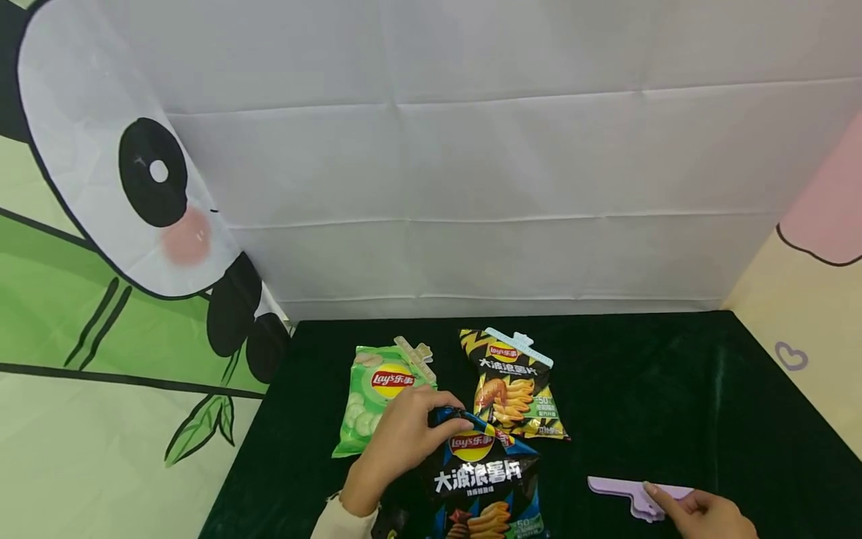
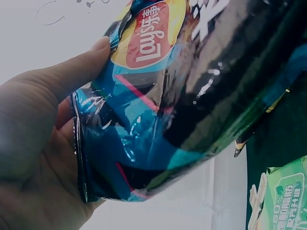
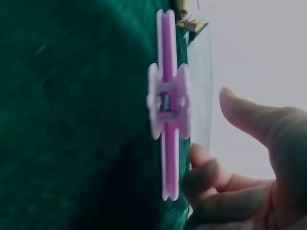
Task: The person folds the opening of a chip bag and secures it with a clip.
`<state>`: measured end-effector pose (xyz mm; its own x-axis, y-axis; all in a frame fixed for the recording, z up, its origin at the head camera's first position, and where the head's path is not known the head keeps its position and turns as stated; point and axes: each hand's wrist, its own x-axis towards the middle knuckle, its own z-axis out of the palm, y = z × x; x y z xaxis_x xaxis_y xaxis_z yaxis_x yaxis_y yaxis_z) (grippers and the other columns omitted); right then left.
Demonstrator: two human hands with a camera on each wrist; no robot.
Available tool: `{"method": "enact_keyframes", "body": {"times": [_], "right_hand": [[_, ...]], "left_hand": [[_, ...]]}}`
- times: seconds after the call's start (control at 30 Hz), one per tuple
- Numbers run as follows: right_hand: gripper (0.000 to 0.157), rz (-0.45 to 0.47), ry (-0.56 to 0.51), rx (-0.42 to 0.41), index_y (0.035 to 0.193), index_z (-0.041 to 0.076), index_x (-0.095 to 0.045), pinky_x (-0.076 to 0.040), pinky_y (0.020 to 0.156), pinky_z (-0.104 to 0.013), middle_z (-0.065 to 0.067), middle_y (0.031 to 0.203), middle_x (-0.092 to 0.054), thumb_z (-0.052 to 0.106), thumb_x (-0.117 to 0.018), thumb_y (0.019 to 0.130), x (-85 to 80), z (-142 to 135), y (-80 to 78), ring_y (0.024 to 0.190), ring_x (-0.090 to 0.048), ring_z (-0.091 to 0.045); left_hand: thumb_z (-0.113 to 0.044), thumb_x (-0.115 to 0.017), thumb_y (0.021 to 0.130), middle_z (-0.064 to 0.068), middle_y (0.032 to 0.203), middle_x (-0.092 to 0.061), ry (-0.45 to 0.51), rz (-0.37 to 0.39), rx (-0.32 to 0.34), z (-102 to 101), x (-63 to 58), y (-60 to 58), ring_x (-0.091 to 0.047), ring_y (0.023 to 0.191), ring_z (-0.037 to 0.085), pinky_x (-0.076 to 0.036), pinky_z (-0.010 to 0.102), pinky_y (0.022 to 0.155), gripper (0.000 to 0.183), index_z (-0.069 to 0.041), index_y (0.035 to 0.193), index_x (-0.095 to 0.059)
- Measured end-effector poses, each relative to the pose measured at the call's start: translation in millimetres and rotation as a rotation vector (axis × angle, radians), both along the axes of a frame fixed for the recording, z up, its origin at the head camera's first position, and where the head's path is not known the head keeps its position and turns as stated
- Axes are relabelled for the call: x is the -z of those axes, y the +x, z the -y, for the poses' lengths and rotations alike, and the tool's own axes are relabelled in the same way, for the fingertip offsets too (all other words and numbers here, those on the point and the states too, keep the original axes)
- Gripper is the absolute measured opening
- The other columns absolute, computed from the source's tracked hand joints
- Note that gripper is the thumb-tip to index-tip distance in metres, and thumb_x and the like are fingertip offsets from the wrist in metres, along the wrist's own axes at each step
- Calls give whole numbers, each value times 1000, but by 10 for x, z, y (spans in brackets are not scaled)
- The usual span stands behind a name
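My left hand (image 1: 407, 427) pinches the folded top edge of a black and blue Lay's chip bag (image 1: 481, 479), which faces me. In the left wrist view, the thumb lies on the front of the bag (image 2: 148, 96) and the other fingers are mostly behind it. At the right, my right hand (image 1: 707, 513) is beside a purple bag clip (image 1: 616, 486). The right wrist view shows the clip (image 3: 168, 105) from its spring side, with my thumb and fingers spread apart close to it, not closed round it.
Behind the black bag lie a green Lay's bag (image 1: 367, 408) with a beige clip (image 1: 416, 358) and a yellow and black Lay's bag (image 1: 515, 397) with a pale blue clip (image 1: 518, 344). Dark green cloth (image 1: 646, 397) covers the table, and a white sheet (image 1: 471, 165) hangs behind.
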<state>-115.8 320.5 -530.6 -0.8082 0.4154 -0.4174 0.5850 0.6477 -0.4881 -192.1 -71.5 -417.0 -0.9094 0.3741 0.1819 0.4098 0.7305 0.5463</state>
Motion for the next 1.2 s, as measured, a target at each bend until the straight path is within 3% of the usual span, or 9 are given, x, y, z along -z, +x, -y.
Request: {"method": "enact_keyframes", "body": {"times": [0.2, 0.43, 0.63, 0.77, 0.9, 1.2], "right_hand": [[65, 8, -34, -102, 64, 10, -61, -34, 56, -27, 1, 57, -50, 76, -59, 71, 159, -17, 22, 58, -48, -14], [71, -39, -97, -129, 86, 7, -64, -37, 59, -26, 0, 72, -60, 75, -61, 69, 142, -10, -16, 66, -53, -15], [50, -168, -278, -30, 98, 5, -62, -51, 59, -24, 2, 80, -72, 49, -72, 77, 44, 99, -29, 67, -65, -8], [55, -268, -402, 57, 112, 5, -54, -54, 67, -18, 8, 87, -72, 37, -79, 74, -16, 196, -50, 75, -67, 2], [63, -350, -404, 87, 124, 9, -52, -53, 73, -13, 17, 93, -70, 37, -79, 75, -102, 296, -67, 81, -65, 8], [41, -587, -469, 126, 109, 4, -61, -54, 74, -15, 13, 95, -66, 21, -78, 77, -379, 661, -103, 85, -67, 2]], "left_hand": [[-53, -65, 81, -13, 83, -68, 0, -9, 5, -7, 10, -1, -48, 69, 3, -39, 17, 61, 28, -28, 91, -73], [-53, -65, 81, -12, 86, -69, 1, -6, 4, -6, 26, 4, -49, 72, 2, -40, 18, 63, 28, -27, 92, -73], [-53, -65, 81, -13, 84, -68, 1, -11, 10, -7, 25, -1, -47, 69, 2, -38, 17, 61, 28, -28, 92, -73], [-52, -66, 81, -13, 84, -68, -2, -8, 12, -3, 25, -2, -47, 68, 2, -37, 17, 61, 28, -27, 91, -73], [-51, -67, 81, -13, 84, -68, -4, -1, 9, -2, 23, 3, -47, 69, 3, -37, 17, 61, 26, -28, 92, -73], [-50, -67, 81, -13, 86, -69, 5, -6, 12, -5, 16, 9, -49, 72, 2, -39, 17, 64, 25, -28, 91, -73]]}}
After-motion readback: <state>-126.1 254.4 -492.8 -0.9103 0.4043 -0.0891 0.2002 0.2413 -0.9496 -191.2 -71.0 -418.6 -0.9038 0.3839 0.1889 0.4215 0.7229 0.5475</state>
